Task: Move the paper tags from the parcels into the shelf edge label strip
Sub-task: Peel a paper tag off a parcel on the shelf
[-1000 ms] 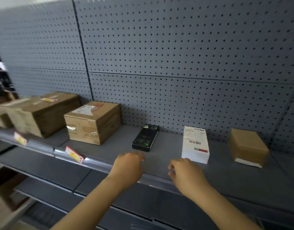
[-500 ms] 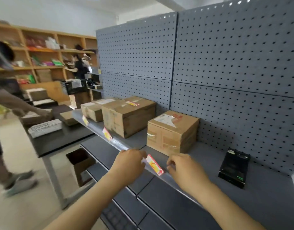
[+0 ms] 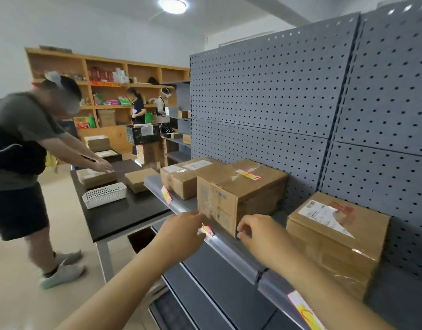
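Red-and-yellow paper tag (image 3: pixel 207 230) pinched at the fingertips of the left hand (image 3: pixel 181 231), fingers closed together on it, right at the clear label strip (image 3: pixel 231 252) along the shelf's front edge. Right hand (image 3: pixel 261 235) just beside, fingers curled at the strip in front of the big cardboard parcel (image 3: pixel 238 194); hard to tell whether anything was held in it. Another red-and-yellow tag (image 3: pixel 249 174) lying on top of that parcel. Further along the strip, one tag (image 3: pixel 166 193) seated toward the far end, and one more (image 3: pixel 304 310) at the near end by the right forearm. A smaller parcel (image 3: pixel 336 236) with a white shipping label standing to the right, a longer one (image 3: pixel 181 177) behind the big parcel. Beyond the shelf, a dark worktop (image 3: pixel 119 215) with a white basket (image 3: pixel 104 195) and a bystander (image 3: pixel 21 148) leaning over it.
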{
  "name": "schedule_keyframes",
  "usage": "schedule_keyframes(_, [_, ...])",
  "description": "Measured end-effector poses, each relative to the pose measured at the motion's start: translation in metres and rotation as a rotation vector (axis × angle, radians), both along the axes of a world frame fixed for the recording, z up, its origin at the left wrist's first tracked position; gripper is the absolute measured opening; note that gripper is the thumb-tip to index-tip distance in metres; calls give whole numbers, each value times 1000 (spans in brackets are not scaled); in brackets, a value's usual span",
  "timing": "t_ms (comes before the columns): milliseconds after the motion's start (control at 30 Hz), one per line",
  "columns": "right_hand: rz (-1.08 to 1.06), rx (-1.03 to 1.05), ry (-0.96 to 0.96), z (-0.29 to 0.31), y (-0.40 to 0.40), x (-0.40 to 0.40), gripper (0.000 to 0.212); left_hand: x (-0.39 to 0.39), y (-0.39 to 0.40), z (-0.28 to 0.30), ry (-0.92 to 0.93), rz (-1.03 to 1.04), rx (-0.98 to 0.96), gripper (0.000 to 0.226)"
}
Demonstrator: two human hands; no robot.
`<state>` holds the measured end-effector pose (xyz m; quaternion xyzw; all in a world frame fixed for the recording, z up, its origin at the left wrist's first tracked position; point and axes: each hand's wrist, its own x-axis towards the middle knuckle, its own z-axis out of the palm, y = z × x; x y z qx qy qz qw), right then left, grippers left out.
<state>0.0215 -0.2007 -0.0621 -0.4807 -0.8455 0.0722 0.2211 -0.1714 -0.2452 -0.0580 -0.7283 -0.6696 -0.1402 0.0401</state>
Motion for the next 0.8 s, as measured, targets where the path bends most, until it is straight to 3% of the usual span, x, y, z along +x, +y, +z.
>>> schedule_keyframes(300, [-29, 55, 42, 39, 109, -41, 8, -49, 108, 41, -30, 2, 56, 28])
schedule_keyframes(533, [-143, 5, 24, 34, 179, -60, 9, -79, 188, 41, -15, -57, 58, 29])
schedule_keyframes(800, [-384, -89, 26, 39, 236, -64, 3, -84, 287, 56, -35, -307, 125, 27])
